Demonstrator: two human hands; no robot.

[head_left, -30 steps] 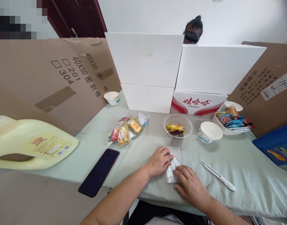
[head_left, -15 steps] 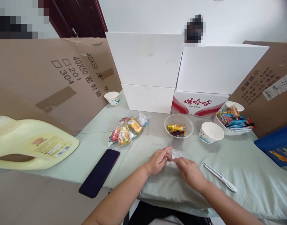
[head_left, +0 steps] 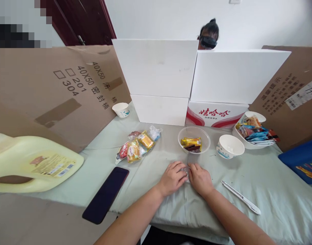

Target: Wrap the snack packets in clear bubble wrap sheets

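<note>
From the head view I see my left hand (head_left: 172, 177) and right hand (head_left: 200, 177) side by side on the pale green cloth of the table (head_left: 247, 170), fingers curled together, pinching a small crumpled clear plastic bag (head_left: 187, 169) between them. Just beyond it stands a clear round bowl (head_left: 205, 137) with wrapped sweets; a white paper bowl (head_left: 229, 146) sits beside that. A slim white pen (head_left: 241, 197) lies to my right, a glossy dark phone (head_left: 106, 194) at the near left edge. Open cloth lies between pen and paper bowl.
</note>
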